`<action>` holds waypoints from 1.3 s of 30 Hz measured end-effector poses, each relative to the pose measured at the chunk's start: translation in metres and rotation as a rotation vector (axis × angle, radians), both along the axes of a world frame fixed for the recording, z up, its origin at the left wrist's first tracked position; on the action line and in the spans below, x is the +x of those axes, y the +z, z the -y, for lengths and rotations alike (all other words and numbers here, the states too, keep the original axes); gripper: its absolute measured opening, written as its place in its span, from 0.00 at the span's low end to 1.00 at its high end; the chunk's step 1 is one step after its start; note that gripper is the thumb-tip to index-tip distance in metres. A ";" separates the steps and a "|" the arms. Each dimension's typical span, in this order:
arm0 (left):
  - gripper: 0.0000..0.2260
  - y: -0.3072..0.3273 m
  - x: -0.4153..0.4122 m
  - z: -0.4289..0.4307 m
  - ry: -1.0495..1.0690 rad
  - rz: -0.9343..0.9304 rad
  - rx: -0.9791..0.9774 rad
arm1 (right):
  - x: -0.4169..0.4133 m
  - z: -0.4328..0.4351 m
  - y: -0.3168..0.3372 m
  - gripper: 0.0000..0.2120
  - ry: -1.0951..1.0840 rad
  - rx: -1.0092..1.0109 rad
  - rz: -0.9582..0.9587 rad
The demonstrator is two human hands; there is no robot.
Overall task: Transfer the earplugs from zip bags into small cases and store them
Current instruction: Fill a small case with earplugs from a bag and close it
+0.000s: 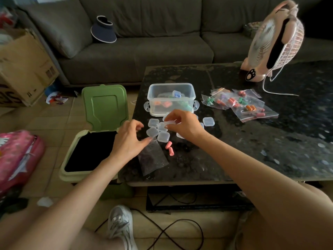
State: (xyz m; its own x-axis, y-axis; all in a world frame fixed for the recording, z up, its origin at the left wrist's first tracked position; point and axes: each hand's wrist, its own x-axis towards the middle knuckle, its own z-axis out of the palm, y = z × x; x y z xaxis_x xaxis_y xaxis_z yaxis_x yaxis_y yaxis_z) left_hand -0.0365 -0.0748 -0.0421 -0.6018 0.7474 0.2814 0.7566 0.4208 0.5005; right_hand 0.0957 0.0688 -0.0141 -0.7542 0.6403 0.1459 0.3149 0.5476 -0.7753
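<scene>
Right hand (183,126) pinches one small case (170,122); left hand (128,139), grip spread, seemingly touches one zip bag (153,159).

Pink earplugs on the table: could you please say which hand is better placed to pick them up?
Probably left: the left hand looks free, near the pink earplugs, while the right hand has its grip on a small case.

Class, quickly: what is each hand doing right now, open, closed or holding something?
Left hand: open, fingers loosely curled, thumb at the empty bag.
Right hand: holding a small clear case.
</scene>
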 end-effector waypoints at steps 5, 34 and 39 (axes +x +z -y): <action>0.28 0.010 0.021 -0.008 -0.181 -0.048 0.297 | 0.007 0.014 0.016 0.03 0.174 -0.787 -0.195; 0.20 0.018 0.031 -0.015 -0.108 0.012 0.405 | 0.007 0.017 0.014 0.14 0.226 -1.051 -0.276; 0.21 0.015 0.029 -0.017 -0.146 -0.059 0.372 | 0.009 0.017 0.017 0.07 0.247 -1.034 -0.270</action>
